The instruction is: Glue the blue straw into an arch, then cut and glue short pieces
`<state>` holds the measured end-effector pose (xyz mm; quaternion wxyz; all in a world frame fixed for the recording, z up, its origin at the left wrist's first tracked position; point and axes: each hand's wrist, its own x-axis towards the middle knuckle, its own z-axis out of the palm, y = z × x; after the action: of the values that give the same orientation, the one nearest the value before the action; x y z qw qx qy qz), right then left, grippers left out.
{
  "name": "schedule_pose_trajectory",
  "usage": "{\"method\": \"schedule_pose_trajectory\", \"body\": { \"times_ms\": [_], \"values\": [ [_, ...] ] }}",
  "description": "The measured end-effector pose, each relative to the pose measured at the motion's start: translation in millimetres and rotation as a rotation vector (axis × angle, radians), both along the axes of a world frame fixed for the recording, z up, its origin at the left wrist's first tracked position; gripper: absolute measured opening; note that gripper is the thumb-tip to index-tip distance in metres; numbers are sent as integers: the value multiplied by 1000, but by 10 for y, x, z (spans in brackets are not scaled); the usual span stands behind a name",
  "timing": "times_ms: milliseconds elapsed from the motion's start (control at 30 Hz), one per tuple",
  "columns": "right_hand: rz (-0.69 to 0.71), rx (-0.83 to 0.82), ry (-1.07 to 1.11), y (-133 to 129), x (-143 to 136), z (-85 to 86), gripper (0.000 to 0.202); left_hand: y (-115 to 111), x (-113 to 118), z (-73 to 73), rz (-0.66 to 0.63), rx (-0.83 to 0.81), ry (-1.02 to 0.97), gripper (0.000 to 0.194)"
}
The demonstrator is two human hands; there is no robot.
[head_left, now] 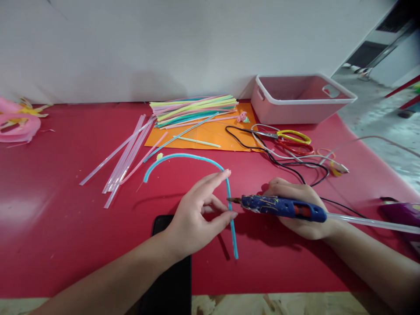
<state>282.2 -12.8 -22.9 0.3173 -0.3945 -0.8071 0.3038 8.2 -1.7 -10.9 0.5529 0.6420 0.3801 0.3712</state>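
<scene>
My left hand [203,210] pinches a curved blue pipe cleaner [190,156] between its fingers near the middle of the view. One end of the pipe cleaner arcs to the left above the table, and the other hangs down past my thumb. My right hand [298,208] is wrapped round a dark blue glue gun [282,207], with a clear glue stick [374,223] sticking out of its back. The gun's nozzle touches or nearly touches the pipe cleaner between my left fingertips.
On the red table [82,245] lie pink glue sticks [131,153], an orange sheet [197,142] under colored pipe cleaners [193,109], scissors [293,138] and cables [288,164]. A pink bin [295,111] stands behind. A black phone [170,284] lies under my left forearm.
</scene>
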Motion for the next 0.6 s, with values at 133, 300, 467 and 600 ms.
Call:
{"method": "schedule_pose_trajectory", "body": {
  "times_ms": [133, 300, 467, 600],
  "values": [
    [-63, -7, -9, -15, -25, 28, 13, -6, -7, -17, -7, 22, -2, 69],
    [-111, -4, -30, -30, -34, 25, 15, -8, -15, -44, -17, 45, 8, 68],
    [-125, 20, -40, -34, -38, 26, 17, -7, -21, -56, -31, 31, -5, 69],
    [-136, 30, -46, -35, -47, 40, 18, -7, -25, -53, -46, 27, -12, 70]
  ]
}}
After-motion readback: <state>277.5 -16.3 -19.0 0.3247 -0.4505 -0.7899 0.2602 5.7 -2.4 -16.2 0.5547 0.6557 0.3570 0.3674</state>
